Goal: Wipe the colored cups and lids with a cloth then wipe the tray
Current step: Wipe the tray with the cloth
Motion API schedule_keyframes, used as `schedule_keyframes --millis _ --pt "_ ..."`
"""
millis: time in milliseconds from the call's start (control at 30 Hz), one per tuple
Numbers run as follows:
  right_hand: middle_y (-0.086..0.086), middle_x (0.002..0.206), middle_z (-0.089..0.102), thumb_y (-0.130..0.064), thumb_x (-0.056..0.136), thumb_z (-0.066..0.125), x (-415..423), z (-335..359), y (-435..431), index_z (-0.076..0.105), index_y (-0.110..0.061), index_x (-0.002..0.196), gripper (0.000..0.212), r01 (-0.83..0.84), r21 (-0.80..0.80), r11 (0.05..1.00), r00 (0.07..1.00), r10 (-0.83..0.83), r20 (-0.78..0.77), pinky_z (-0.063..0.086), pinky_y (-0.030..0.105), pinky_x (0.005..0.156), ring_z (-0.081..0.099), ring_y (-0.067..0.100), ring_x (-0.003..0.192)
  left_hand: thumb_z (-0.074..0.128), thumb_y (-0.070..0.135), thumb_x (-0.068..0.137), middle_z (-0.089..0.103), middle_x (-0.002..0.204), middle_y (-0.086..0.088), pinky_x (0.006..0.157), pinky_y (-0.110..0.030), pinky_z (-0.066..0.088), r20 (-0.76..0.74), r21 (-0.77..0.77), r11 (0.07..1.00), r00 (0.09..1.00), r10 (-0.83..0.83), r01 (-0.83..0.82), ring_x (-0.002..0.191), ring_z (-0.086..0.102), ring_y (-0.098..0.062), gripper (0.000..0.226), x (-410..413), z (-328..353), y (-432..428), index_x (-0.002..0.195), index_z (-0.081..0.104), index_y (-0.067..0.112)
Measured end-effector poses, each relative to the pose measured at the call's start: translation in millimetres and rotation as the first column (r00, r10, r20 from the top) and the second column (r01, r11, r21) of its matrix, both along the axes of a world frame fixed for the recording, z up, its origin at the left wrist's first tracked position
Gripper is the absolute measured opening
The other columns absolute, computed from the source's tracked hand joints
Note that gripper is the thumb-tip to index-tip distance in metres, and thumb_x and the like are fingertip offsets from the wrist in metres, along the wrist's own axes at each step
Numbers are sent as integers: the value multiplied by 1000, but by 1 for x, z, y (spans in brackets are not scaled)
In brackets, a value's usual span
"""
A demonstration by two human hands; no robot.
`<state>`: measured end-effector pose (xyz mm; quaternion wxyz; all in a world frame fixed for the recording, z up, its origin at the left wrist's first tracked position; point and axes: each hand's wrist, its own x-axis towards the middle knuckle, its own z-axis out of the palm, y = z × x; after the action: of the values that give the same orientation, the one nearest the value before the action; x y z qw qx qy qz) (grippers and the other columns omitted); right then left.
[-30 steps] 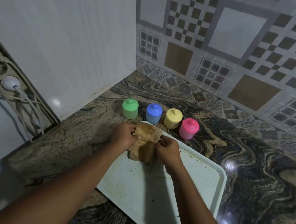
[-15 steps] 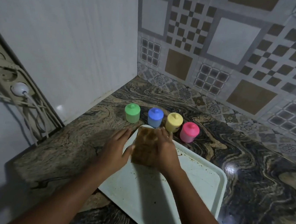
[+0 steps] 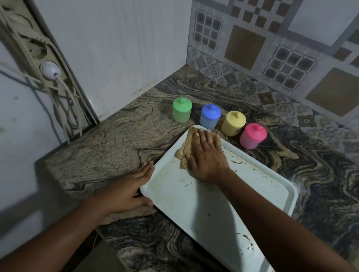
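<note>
Now: cloth pressed flat at far-left corner of tray

Right hand (image 3: pixel 207 158): palm down, fingers straight and slightly spread, pressing the tan cloth (image 3: pixel 186 144) onto the tray floor. Nothing is pinched or curled round; the cloth is held by flat pressure only. It shows at the fingertips and along the left side of the hand, and the rest is covered.

Left hand (image 3: pixel 128 188): lies on the countertop (image 3: pixel 111 142) against the tray's left rim, fingers extended along the edge, thumb touching the near-left corner. I cannot tell whether any fingertip hooks under the rim.

Tray (image 3: pixel 200 206): pale, rectangular, set at an angle on the marbled countertop. Brown smears (image 3: pixel 235 161) lie just right of the right hand, with more specks near the close edge.

Cups, lids on, upright in a row behind the tray's far edge: green cup (image 3: pixel 181 111), blue cup (image 3: pixel 210 117), yellow cup (image 3: pixel 233 123), pink cup (image 3: pixel 252 136). The blue and yellow cups stand just beyond the cloth.

Power strip (image 3: pixel 29 38) with a white plug (image 3: pixel 49 70) on the left wall; patterned tiles (image 3: pixel 294 48) behind.
</note>
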<state>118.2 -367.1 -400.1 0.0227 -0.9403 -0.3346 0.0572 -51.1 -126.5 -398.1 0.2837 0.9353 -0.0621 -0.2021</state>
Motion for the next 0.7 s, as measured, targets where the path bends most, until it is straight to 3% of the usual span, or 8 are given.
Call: schedule_keyframes --millis 100,333,467,700 --pt "16 170 -3 -55 99 20 1 -4 -2 2 -3 161 83 35 50 998 997 -31 -73 -8 49 126 -10 33 157 33 94 67 -14 162 15 120 -22 5 14 14 1000 1000 -7 7 151 -13 -4 119 1 1 3 157 -3 26" --pt "13 170 1 -46 98 18 -9 -7 6 11 -8 162 75 61 162 985 986 -34 -165 -5 46 127 -5 31 158 38 91 68 -11 162 15 119 -23 10 44 41 999 999 3 -5 150 -10 -5 117 2 -2 1 157 0 26" --pt "10 171 7 -39 102 23 -26 -15 13 17 -11 162 66 -45 231 972 982 85 -167 1 48 128 0 30 158 58 61 85 -15 161 13 121 -26 10 72 106 994 997 -29 22 150 -13 -7 103 3 0 -1 158 -3 22" --pt "13 168 18 -46 92 18 -69 -15 13 26 -8 159 78 -205 295 933 938 274 -213 1 47 125 8 33 157 59 57 88 -15 162 10 119 -24 13 75 188 981 995 -69 54 148 -14 -5 101 2 4 -3 158 -5 21"
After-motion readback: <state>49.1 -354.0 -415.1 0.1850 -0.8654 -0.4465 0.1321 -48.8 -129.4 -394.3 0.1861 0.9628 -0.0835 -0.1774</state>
